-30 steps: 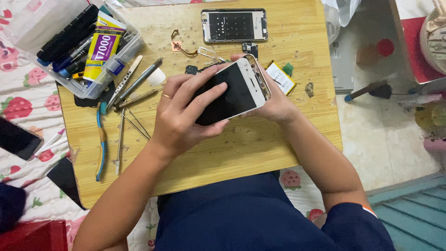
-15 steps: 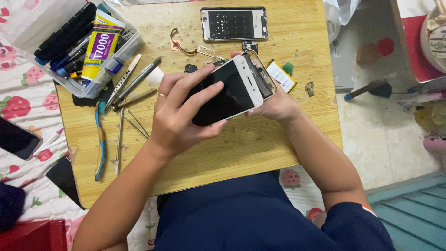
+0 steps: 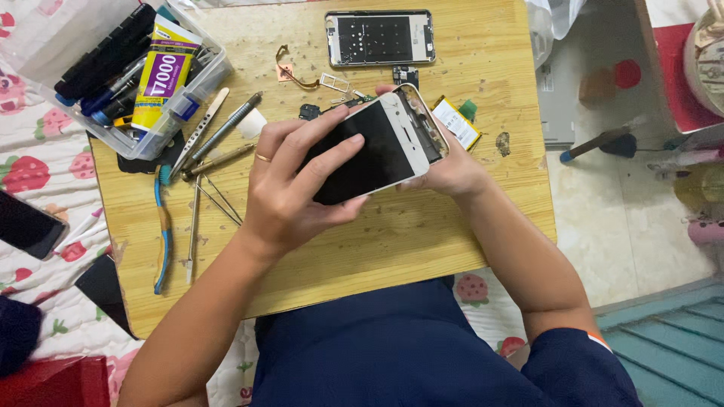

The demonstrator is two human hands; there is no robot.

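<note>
head view: a person is sitting at a small wooden table (image 3: 422, 249), holding a white smartphone (image 3: 377, 147) above its middle. the left hand (image 3: 290, 188) is lying over the dark screen, fingers (image 3: 332, 154) spread flat on the glass, thumb curling under the lower edge, so it is clamped on the phone. a gold ring (image 3: 262, 157) is showing on one finger. the right hand (image 3: 452, 169) is cupping the phone from beneath at its upper end, closed around that edge; the casing is gaping open there, showing inner parts.

behind the phone, a second phone frame (image 3: 381, 38) is lying flat near the table's far edge. a small yellow-labelled battery (image 3: 456, 124) is sitting just beside the right hand. a clear plastic box (image 3: 136, 75) of tools, with a yellow glue tube (image 3: 162, 71), is resting at the far left corner. metal tools (image 3: 222, 136), tweezers (image 3: 219, 200) and a blue-handled toothbrush (image 3: 161, 226) are lying to the left of the left hand.
</note>
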